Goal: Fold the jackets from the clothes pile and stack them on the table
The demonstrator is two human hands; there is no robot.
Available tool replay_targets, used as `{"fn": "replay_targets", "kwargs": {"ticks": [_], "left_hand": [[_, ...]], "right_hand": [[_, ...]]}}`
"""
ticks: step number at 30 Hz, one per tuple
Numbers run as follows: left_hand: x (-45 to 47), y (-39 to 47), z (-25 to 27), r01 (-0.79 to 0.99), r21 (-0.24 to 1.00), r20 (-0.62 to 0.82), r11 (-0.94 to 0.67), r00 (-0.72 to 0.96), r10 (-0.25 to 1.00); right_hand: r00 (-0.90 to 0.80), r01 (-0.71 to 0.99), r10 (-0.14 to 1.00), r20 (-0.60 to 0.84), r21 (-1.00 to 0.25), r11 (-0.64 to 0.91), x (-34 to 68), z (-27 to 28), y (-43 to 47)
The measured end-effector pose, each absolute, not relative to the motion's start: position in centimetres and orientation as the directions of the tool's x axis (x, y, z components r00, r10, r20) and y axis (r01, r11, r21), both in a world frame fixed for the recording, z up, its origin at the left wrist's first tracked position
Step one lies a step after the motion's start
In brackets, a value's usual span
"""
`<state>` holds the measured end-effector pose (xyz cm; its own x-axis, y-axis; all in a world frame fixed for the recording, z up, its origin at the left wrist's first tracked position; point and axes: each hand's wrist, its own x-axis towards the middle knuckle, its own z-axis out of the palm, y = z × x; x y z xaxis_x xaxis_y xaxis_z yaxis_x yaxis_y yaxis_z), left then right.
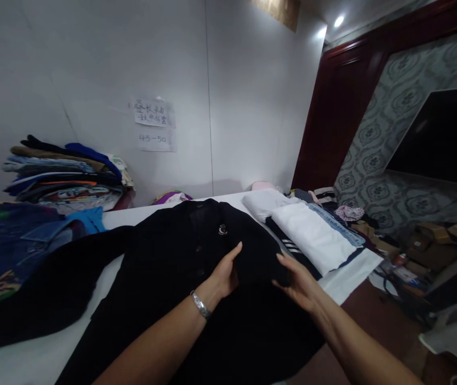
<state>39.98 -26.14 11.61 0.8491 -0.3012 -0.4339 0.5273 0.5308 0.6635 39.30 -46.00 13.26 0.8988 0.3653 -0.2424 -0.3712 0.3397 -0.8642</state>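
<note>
A black jacket [160,278] lies spread front up, with an embroidered badge on its chest and buttons down the front. One of its sleeves [63,278] stretches out to the left. My left hand [221,278], with a silver bracelet [200,305] at the wrist, is at the jacket's front below the badge. Its thumb points up over the cloth and its fingers curl into the dark fabric, partly hidden. At the jacket's right side, my right hand [298,280] has black cloth between its thumb and fingers.
A white table [55,345] bears the jacket. Folded clothes [68,171] are stacked at the back left, denim garments [47,240] nearer. White folded garments [312,232] lie on the right. Boxes [433,243] and a pale stool [453,331] stand beyond. Handwritten papers [155,124] hang on the wall.
</note>
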Motion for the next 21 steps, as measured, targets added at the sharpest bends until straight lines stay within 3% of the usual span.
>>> {"fn": "replay_targets", "kwargs": {"ticks": [3, 5, 8, 11, 13, 16, 18, 21], "left_hand": [[39.6, -25.1, 13.0, 0.482, 0.703, -0.466, 0.523, 0.868, -0.173], [39.8, -24.0, 14.2, 0.445, 0.747, -0.448, 0.493, 0.886, -0.120], [41.0, -22.4, 16.5, 0.473, 0.748, -0.483, 0.465, 0.869, -0.107], [43.0, -21.1, 18.8, 0.417, 0.746, -0.452, 0.520, 0.890, -0.065], [44.3, -20.5, 20.2, 0.320, 0.753, -0.386, 0.575, 0.922, -0.008], [46.1, -19.6, 22.1, 0.150, 0.733, -0.258, 0.664, 0.964, 0.067], [46.9, -18.7, 23.2, 0.073, 0.701, -0.184, 0.709, 0.980, 0.081], [47.4, -16.4, 24.8, -0.044, 0.679, -0.102, 0.733, 0.983, 0.154]], "right_hand": [[0.864, -0.306, 0.454, -0.219, -0.944, 0.126, 37.9, 11.0, -46.7], [0.921, -0.119, 0.364, -0.137, -0.990, -0.073, 38.3, 9.3, -48.3], [0.987, 0.106, 0.159, 0.038, -0.889, -0.446, 39.9, 6.6, -51.2], [0.989, 0.076, 0.148, -0.024, -0.771, -0.632, 41.1, 4.6, -53.0], [0.968, 0.003, 0.205, -0.145, -0.809, -0.588, 41.2, 4.0, -53.2], [0.902, -0.137, 0.348, -0.257, -0.933, -0.333, 40.9, 4.6, -52.6], [0.880, -0.195, 0.398, -0.259, -0.961, -0.195, 40.7, 5.9, -52.1], [0.879, -0.187, 0.418, -0.229, -0.973, -0.139, 40.3, 8.6, -51.0]]}}
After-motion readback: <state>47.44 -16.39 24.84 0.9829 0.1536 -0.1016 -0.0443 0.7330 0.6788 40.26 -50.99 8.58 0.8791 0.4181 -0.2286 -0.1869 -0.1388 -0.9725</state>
